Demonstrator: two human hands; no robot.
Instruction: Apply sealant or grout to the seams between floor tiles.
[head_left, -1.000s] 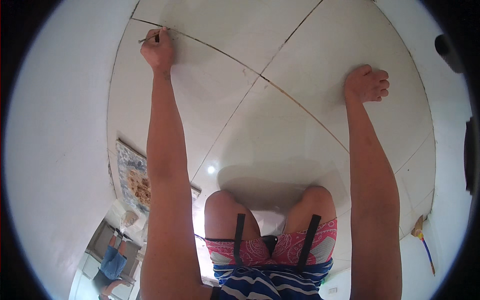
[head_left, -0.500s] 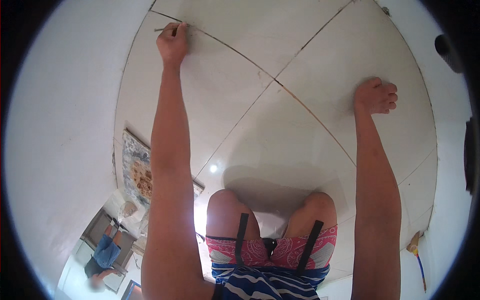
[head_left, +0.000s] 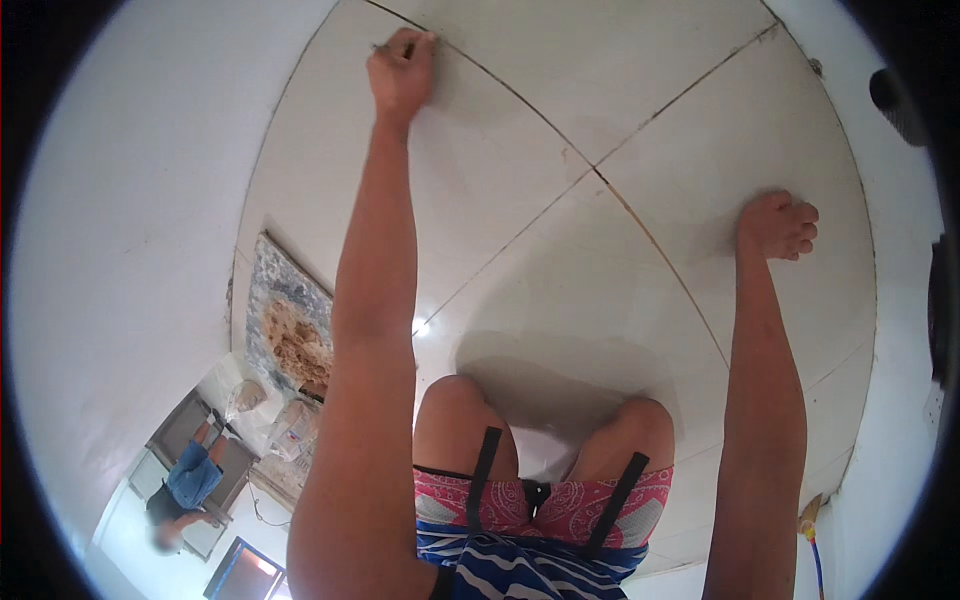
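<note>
My left hand [head_left: 400,76] is closed on a thin, dark rod-like tool [head_left: 379,48], whose rear end pokes out by the fingers. Its working tip is hidden by the hand. The fingertips touch the dark joint [head_left: 505,85] between large glossy cream floor tiles [head_left: 480,150], far out at the end of my stretched left arm. My right hand [head_left: 778,228] leans on a tile to the right with its fingers curled in, and nothing shows in it. Where two joints cross, between my hands, one joint turns from dark to brownish.
A stained board with a crumbly tan heap [head_left: 295,340] lies left of my left arm, near plastic bags [head_left: 293,428]. Farther off at lower left is another person [head_left: 190,480]. White walls [head_left: 130,220] flank the floor. A broom [head_left: 810,520] stands at right.
The view has turned a little, so the floor, both arms and the board sit differently in it. My left hand stays at the same joint, and my right hand stays curled on the tile.
</note>
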